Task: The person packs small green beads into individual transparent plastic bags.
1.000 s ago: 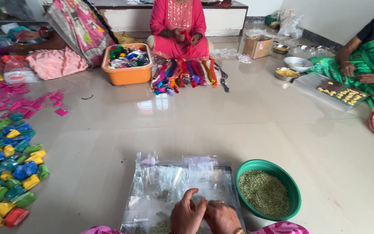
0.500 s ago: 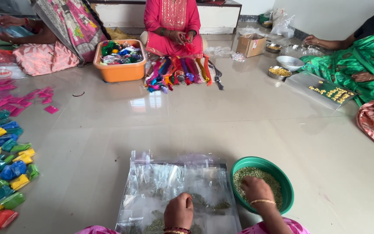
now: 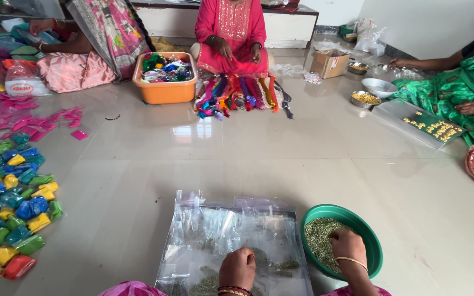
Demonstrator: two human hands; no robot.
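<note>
The right hand (image 3: 348, 245) has left the clear plastic sheet (image 3: 231, 241) and now sits in the green bowl (image 3: 371, 241), lower right, fingers curled into the greenish grain (image 3: 319, 235); a closed grip I cannot tell. So a fresh scoop seems underway. The left hand (image 3: 238, 268) presses loosely on scattered grain at bottom centre.

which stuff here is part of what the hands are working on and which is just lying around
In use: left hand on clear plastic sheet; right hand in green bowl of greenish grains.

Lying about: coloured packets, orange tub, cardboard box.
</note>
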